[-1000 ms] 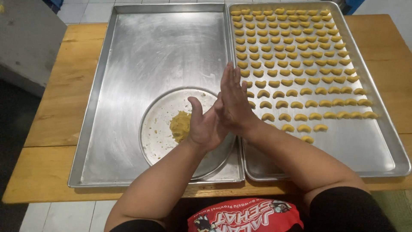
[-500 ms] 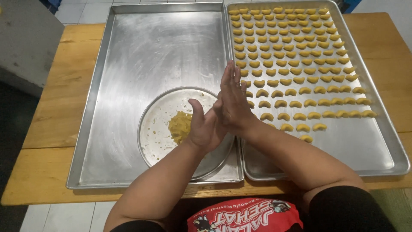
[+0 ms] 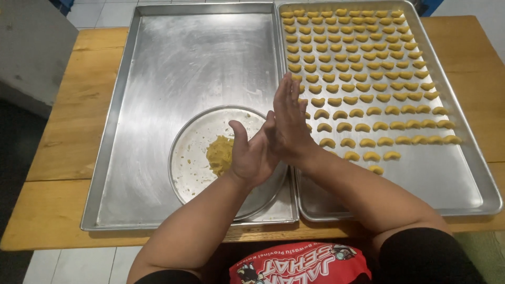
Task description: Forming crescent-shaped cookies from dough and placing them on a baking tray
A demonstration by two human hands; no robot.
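- Left hand (image 3: 251,155): held palm-up over the round plate (image 3: 192,158), thumb raised, fingers together and pressed flat against the other palm.
- Right hand (image 3: 286,123): laid palm-down across the left hand, fingers straight and together, tips pointing away from the person. Whether a piece of dough sits between the palms cannot be told; the contact area is hidden.
- Dough lump (image 3: 220,153): yellow, lying on the round plate just left of the left hand, not touched.
- Round plate: rests in the near right corner of the left tray (image 3: 158,63), which is otherwise bare metal.
- Right tray (image 3: 463,173): touches the left tray's right edge and carries rows of small curved dough pieces (image 3: 363,68); the nearest row ends just right of the hands.
- Handling judgement: the dough looks soft, light and crumbly. Pinch off small amounts with the fingertips; lift shaped pieces gently at their middle, since they would likely deform or break.
- Table (image 3: 58,131): wooden, under both trays.
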